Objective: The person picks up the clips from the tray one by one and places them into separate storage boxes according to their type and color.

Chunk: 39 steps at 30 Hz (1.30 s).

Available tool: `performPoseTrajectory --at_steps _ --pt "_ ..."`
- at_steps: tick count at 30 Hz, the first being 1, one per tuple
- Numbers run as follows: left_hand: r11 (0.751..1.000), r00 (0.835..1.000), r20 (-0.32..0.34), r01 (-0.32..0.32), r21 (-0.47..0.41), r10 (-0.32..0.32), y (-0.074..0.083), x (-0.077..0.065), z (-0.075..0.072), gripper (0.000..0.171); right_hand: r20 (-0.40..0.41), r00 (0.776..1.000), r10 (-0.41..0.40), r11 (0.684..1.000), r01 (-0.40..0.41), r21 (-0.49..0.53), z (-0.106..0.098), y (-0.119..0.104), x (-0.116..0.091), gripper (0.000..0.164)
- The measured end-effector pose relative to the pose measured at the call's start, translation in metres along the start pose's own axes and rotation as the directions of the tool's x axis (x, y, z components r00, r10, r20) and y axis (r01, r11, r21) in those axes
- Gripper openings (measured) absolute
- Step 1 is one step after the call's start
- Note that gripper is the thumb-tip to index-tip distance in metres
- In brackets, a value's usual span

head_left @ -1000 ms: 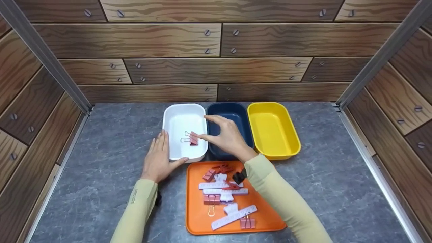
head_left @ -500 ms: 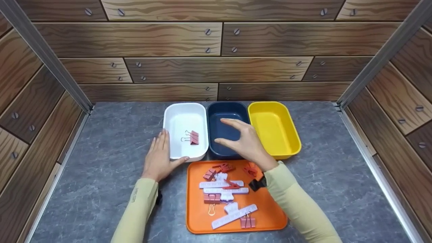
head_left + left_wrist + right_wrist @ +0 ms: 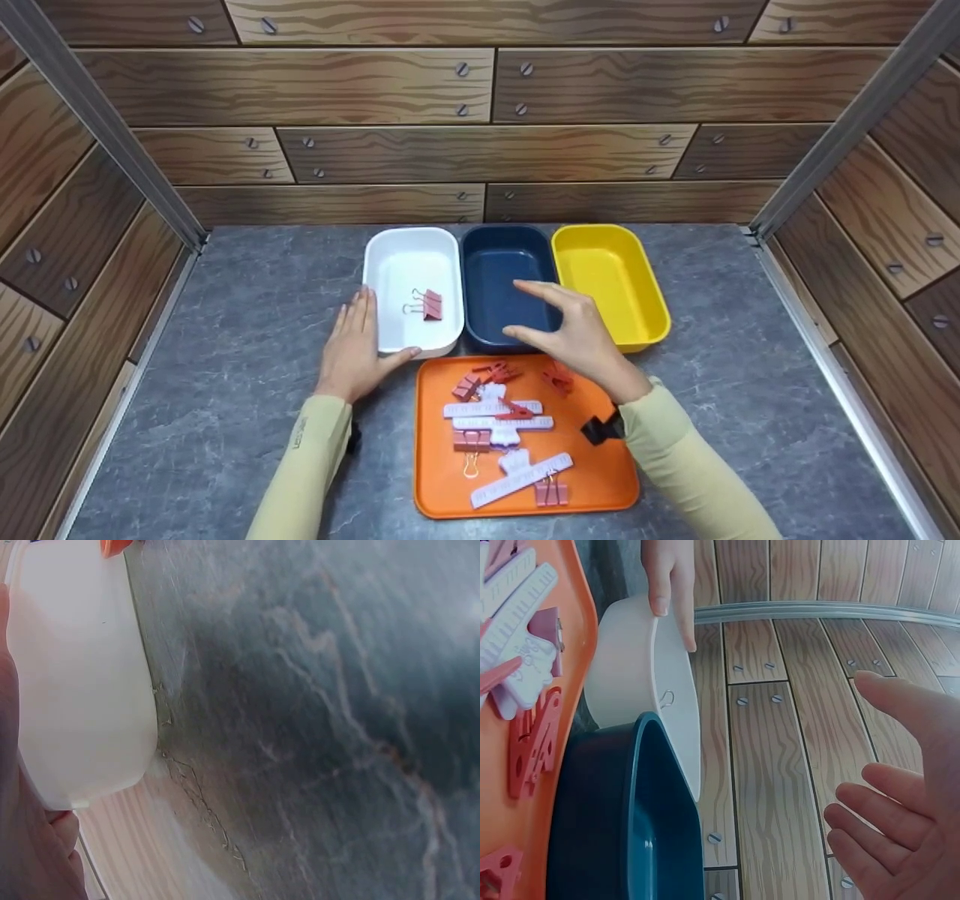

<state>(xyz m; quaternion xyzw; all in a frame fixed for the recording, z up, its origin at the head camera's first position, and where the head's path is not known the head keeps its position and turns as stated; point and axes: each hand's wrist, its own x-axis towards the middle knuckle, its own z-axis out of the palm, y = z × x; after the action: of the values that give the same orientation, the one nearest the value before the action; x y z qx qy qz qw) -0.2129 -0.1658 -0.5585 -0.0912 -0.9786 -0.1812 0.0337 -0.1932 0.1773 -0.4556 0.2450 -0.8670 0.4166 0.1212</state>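
My left hand (image 3: 352,352) rests against the left side and near corner of a white bin (image 3: 405,251), its fingers straight along the rim. Inside that bin lies a pink binder clip (image 3: 432,305). My right hand (image 3: 574,330) hovers with thumb and fingers spread over the right side of a dark blue bin (image 3: 499,262), holding nothing. In the right wrist view its palm (image 3: 907,840) also shows bare. Below it, an orange tray (image 3: 442,487) carries pink binder clips (image 3: 471,441), lilac ruler clips (image 3: 521,480) and red clothespin-like clips (image 3: 557,377).
A yellow bin (image 3: 604,277) stands beside the dark blue one, and all three bins sit side by side behind the tray. The grey marbled table (image 3: 262,300) is bounded by wood-patterned walls (image 3: 375,90) and metal rails (image 3: 817,337).
My right hand has moved right and toward me, from over the white bin's edge to the dark blue bin's right side. The left hand and the clip in the white bin stay put.
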Motion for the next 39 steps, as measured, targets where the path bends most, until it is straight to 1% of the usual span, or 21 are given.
performPoseTrajectory --at_steps 6,10,14,19,29,34,39 --pt "1.000 1.000 -0.017 -0.015 0.003 0.015 0.001 0.000 0.000 0.127 0.030 1.000 0.000 1.000 0.000 -0.004 -0.001 0.001 -0.011 0.062" --pt "1.000 1.000 -0.009 0.001 -0.004 -0.001 0.002 0.000 0.000 0.128 0.068 0.998 0.006 1.000 -0.005 -0.012 0.001 0.001 -0.018 0.062" --pt "1.000 1.000 0.002 0.008 -0.003 -0.008 0.002 0.000 -0.001 0.128 0.090 0.996 0.019 1.000 -0.017 -0.014 0.006 0.001 -0.023 0.062" --pt "1.000 1.000 -0.008 -0.013 0.000 0.013 0.001 0.002 0.000 0.128 0.115 0.993 0.035 0.999 -0.032 -0.021 0.017 0.000 -0.029 0.059" --pt "1.000 1.000 -0.005 -0.006 -0.006 0.006 0.000 0.000 0.002 0.128 0.167 0.986 -0.007 1.000 0.007 -0.003 0.045 -0.002 -0.035 0.051" --pt "1.000 1.000 -0.016 -0.014 -0.009 0.014 -0.001 0.001 0.002 0.128 0.200 0.980 0.020 0.999 -0.012 -0.038 0.057 -0.002 -0.039 0.052" --pt "1.000 1.000 -0.025 -0.019 -0.015 0.018 -0.002 0.001 0.002 0.128 0.221 0.973 0.071 0.995 -0.053 -0.090 0.068 -0.002 -0.042 0.053"
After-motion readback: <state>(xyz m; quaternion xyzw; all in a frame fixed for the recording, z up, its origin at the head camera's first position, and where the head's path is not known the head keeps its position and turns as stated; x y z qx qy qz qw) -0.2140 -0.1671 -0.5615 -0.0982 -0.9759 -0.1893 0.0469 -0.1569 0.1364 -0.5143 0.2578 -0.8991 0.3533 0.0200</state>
